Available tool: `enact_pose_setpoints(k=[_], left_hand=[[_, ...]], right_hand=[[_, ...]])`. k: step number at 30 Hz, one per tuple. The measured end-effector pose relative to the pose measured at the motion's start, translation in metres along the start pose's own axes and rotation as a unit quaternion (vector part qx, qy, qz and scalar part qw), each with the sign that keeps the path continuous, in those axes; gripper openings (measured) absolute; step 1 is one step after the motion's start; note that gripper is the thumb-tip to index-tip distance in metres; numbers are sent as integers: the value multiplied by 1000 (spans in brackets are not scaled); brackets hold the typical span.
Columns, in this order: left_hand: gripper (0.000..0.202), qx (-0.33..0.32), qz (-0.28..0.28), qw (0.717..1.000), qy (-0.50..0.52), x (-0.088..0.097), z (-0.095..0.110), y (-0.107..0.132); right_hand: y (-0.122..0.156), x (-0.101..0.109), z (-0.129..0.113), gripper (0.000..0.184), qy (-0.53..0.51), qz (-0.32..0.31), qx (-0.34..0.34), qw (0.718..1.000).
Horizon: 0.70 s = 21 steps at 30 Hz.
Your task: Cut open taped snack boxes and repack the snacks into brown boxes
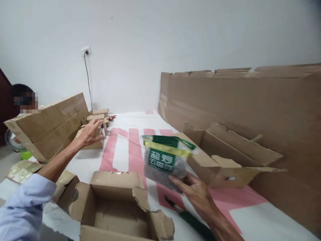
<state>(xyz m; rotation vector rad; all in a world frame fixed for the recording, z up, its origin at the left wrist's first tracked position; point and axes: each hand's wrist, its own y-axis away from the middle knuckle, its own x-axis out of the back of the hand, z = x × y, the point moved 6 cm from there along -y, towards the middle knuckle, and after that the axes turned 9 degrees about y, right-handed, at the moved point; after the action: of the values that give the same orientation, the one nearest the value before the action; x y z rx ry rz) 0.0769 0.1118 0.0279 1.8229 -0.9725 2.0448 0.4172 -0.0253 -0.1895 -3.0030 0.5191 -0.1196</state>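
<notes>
My right hand holds a clear food packet with a green and yellow label, lifted above the white and pink sheet. The packet hangs just right of an open, empty cardboard box in front of me. My left hand reaches far out to the left, fingers spread, touching a small cardboard box among a few small boxes. My light blue sleeve shows at the lower left.
A long cardboard box lies at the left, with another person's head behind it. An open flat box and a tall cardboard sheet stand at the right. A dark green object lies under my right wrist. A cable hangs from a wall socket.
</notes>
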Motion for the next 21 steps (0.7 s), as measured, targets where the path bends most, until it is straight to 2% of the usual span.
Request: enact_pose_setpoints(k=[2, 4, 6, 8, 10, 12, 15, 18, 21], left_hand=[[76, -116, 52, 992, 18, 27, 61, 0], [77, -197, 37, 980, -10, 34, 114, 4], [67, -239, -22, 969, -59, 22, 147, 8], [55, -231, -81, 964, -106, -1, 156, 13], [48, -189, -129, 964, -135, -27, 144, 18], [38, -126, -169, 968, -137, -47, 120, 24], [23, -28, -206, 973, -99, -60, 75, 33], [19, 21, -223, 972, -68, -57, 29, 41], [13, 62, -227, 970, -61, -54, -22, 47]], right_hand=[[-9, -20, -33, 38, 68, -73, 46, 994], [-17, -45, -66, 30, 121, -139, 107, 977], [-22, -72, -93, 19, 185, -184, 167, 951], [-23, -101, -113, 10, 249, -216, 214, 919], [-21, -129, -125, 9, 302, -244, 250, 887], [-18, -152, -130, 14, 353, -265, 267, 857], [-19, -171, -132, 17, 387, -270, 277, 837], [-24, -164, -131, 32, 314, -251, 285, 870], [-28, -134, -122, 37, 212, -223, 252, 917]])
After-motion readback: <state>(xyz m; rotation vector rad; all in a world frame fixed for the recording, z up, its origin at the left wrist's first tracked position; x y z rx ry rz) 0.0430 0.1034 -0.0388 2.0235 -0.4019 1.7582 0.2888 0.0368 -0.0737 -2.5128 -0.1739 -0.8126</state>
